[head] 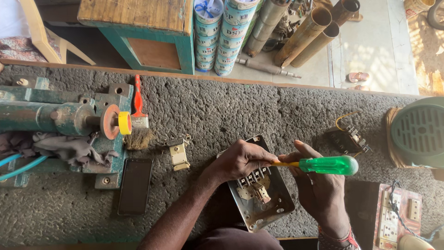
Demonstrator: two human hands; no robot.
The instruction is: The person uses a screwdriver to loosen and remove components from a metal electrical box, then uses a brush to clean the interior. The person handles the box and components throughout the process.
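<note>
Right at the bench's near edge, the right hand (319,190) is wrapped around a screwdriver with a green see-through handle (329,165), fingers curled tight on the grip, its yellow shank running left towards the other hand. The left hand (241,159) rests on top of a grey metal switch box (261,194), fingers bunched together and pinching at the shank's tip over a row of terminals; the box lies open-side up on the rough grey mat (222,106). To the left lies a dark phone (135,186), then a small cream switch part (178,155). Further back, a red-handled brush (138,118) sits beside a green bench machine (60,118) with a yellow tape roll (124,123). Far right, a black electrical part (347,140) and a green fan grille (421,129).
</note>
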